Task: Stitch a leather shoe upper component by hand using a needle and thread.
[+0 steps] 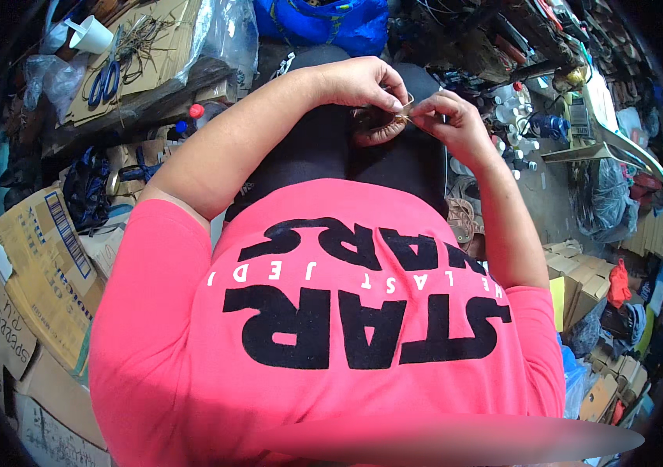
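Over my dark-clothed lap, my left hand point(366, 82) is closed, its thumb and fingers pinching at a thin pale cord point(411, 100). From the other side, my right hand point(456, 124) pinches the same cord close to its knot-like crossing, fingertips almost touching those of the left. Just beneath the fingers rests a small curved brown piece point(378, 134), leather-looking with a gathered edge. Its far part is hidden by my left hand, so its full shape does not show.
Blue-handled scissors point(104, 84) and a white cup point(91, 35) lie on cardboard at the upper left. A blue bag point(323, 27) sits ahead. Several small bottles point(514, 132) stand right of my right hand. Cardboard boxes point(43, 257) crowd the left; stacked cardboard pieces point(580, 284) lie at right.
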### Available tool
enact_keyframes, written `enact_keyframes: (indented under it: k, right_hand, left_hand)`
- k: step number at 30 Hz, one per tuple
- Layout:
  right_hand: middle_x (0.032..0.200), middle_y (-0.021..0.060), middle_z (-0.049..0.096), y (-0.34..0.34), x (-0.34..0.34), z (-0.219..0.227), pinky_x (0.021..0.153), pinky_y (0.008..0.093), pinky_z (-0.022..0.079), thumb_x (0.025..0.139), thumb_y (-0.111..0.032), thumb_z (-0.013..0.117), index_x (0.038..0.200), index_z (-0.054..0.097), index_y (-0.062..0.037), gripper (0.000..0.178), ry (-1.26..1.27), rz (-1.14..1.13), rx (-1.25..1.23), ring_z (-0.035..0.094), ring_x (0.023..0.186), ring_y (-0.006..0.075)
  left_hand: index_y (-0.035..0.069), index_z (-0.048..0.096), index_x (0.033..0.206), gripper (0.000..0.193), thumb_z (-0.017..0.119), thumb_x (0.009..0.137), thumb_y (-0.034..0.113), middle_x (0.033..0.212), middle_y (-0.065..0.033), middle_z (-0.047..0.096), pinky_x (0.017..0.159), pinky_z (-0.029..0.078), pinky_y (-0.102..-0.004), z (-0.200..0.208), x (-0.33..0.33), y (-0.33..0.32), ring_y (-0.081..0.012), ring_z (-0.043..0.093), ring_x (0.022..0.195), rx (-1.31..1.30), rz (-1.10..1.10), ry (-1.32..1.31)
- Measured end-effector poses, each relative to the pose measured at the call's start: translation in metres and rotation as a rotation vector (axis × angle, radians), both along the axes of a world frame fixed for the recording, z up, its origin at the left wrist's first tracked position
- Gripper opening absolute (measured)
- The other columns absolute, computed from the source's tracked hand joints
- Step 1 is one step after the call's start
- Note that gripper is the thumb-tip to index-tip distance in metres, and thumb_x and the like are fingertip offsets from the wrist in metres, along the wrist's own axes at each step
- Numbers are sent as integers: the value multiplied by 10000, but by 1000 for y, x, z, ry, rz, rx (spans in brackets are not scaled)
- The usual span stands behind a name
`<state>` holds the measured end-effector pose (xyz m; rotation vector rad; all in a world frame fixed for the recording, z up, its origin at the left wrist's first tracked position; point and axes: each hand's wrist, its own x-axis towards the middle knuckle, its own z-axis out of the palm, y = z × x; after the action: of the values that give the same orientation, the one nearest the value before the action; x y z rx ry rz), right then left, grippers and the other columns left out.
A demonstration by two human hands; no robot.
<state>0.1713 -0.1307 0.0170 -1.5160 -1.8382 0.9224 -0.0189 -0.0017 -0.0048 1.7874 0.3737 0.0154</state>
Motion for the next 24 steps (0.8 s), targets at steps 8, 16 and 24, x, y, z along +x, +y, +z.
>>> enact_keyframes:
  k: [8,16,24]
  right_hand:
    - [793,46,579,-26,-10,-7,644,260,459,756,-7,670,922,705,-113,200,-29,-142,108,577,712,154]
    - [830,121,590,-18,-19,25,695,391,488,755,-20,595,916,691,-125,215,-419,-8,80,599,790,336]
    - [849,154,584,6,-22,38,732,416,486,731,0,569,885,701,-115,234,-766,237,33,600,811,349]
  left_hand:
    - [61,680,1075,280,663,809,147,844,-18,583,808,402,-251,-7,-1,3,-120,521,848,-140,-106,-78]
    - [117,669,1115,303,650,816,155,767,-21,503,753,388,-256,-4,0,4,-137,483,791,11,-204,-35]
    - [63,658,1080,276,650,810,120,912,-71,622,808,431,-286,-3,7,4,-171,564,888,150,-238,3]
